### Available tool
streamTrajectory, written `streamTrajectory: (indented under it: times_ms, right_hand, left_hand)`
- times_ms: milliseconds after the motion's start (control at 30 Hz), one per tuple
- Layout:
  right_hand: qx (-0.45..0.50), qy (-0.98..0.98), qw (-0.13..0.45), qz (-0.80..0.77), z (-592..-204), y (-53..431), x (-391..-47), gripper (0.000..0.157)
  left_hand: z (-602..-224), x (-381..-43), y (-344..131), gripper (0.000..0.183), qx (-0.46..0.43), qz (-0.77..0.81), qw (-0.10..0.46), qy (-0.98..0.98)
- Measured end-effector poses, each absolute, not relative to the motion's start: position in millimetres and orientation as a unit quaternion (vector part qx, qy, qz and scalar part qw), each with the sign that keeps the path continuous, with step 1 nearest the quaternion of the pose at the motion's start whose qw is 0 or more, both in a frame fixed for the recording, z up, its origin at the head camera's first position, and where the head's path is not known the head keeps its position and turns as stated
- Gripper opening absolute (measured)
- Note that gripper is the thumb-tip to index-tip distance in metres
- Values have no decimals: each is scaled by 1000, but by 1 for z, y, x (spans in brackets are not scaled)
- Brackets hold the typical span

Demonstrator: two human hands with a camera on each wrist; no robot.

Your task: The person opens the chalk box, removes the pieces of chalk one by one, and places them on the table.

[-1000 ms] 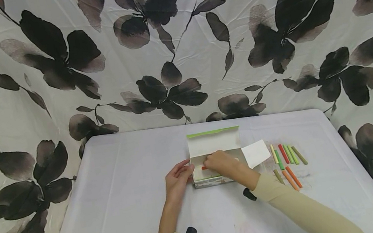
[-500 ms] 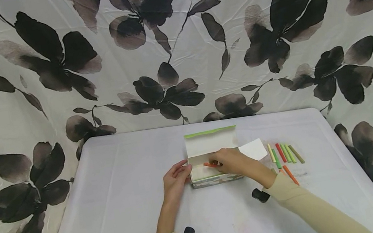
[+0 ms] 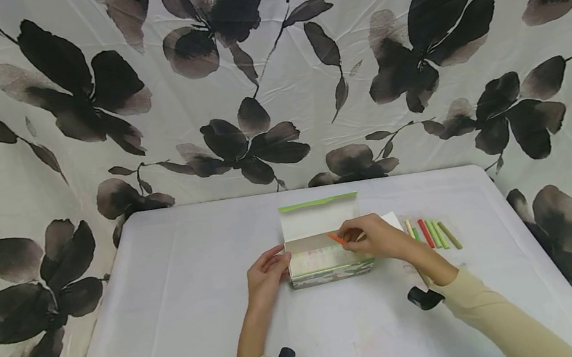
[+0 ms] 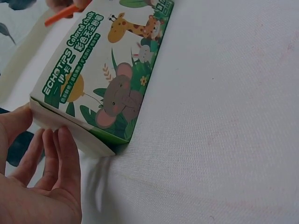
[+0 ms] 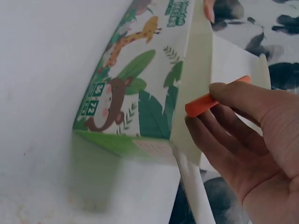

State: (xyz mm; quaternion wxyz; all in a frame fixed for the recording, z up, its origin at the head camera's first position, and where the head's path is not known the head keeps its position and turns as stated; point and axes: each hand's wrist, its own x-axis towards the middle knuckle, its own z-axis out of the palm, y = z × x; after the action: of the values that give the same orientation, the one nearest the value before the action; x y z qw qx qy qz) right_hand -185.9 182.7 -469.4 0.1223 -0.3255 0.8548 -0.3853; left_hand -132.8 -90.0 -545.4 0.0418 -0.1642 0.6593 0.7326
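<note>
A cardboard box of colored chalk, printed with animals, stands with its lid raised. At its left end is my left hand; in the left wrist view the thumb and fingertips hold the white end flap. My right hand pinches an orange chalk stick above the box's right part. In the right wrist view the orange stick lies tilted between thumb and fingers, over the open side. Much of the box's inside is hidden from the wrist cameras.
Right of the box, several chalk sticks lie on the white table, among them a red stick and an olive stick. My right forearm covers others. A floral cloth hangs behind the table.
My right hand has risen from inside the box and moved right, bringing the orange chalk stick up with it. My left hand stays at the box's left end.
</note>
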Motion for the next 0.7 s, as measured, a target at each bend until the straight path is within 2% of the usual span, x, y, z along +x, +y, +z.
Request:
streamTrajectory:
  times_ms: [267,700]
  right_hand:
    - [-260,851,126,-438,-460,211,-181,20]
    - [-193,870,85,-445,-454,266,-170,25]
  left_hand:
    - [-546,-133,-90,41,-168,733,39,658]
    - [-546,-133,-90,42,-159,736,37,656]
